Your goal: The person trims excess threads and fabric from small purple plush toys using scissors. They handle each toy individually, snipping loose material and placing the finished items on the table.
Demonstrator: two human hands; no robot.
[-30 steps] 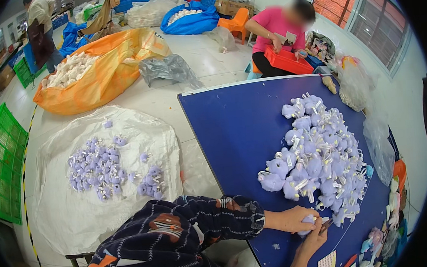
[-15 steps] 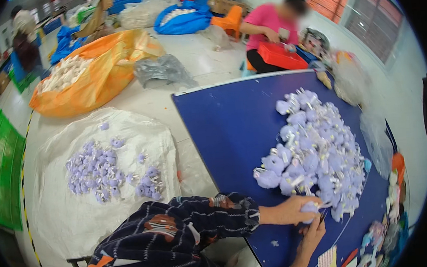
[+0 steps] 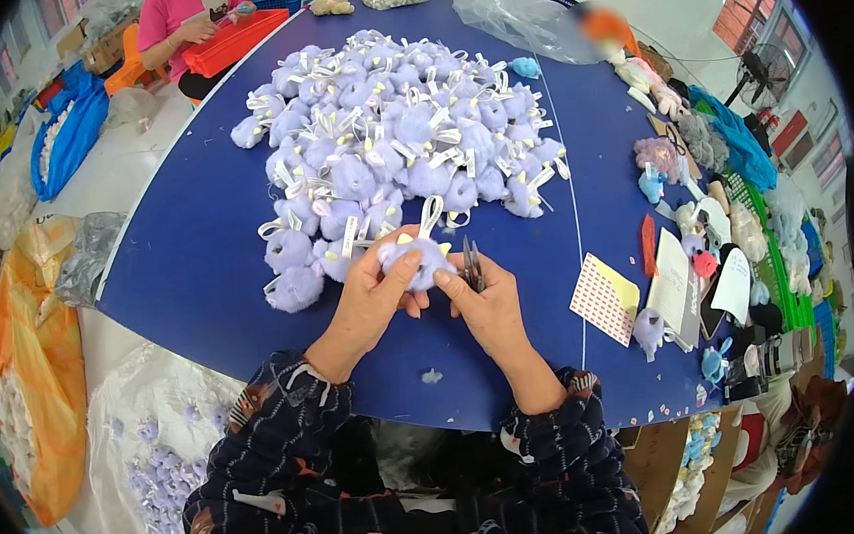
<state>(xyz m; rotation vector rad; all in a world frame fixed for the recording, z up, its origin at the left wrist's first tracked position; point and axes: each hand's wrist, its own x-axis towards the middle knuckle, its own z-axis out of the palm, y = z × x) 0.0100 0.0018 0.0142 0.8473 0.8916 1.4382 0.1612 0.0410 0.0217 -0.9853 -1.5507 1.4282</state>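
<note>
A small lilac plush toy with pale yellow horns and a white loop on top is held over the blue table. My left hand closes round its left side. With its thumb, my right hand presses the toy's right side. Small dark scissors stick up from the right hand's fingers, blades pointing away from me; their handles are hidden. Just beyond my hands lies a large pile of similar lilac plush toys, many with white loops and tags. A tuft of fluff lies nearer to me.
A sticker sheet, a red strip and assorted small plush toys lie on the right. More lilac pieces are on white sheeting at lower left. A person in pink sits beyond the table with a red tray.
My view has swung right, from the floor sheeting toward the table. The plush toy and scissors remain in my hands, with the toy's face and loop now turned into view.
</note>
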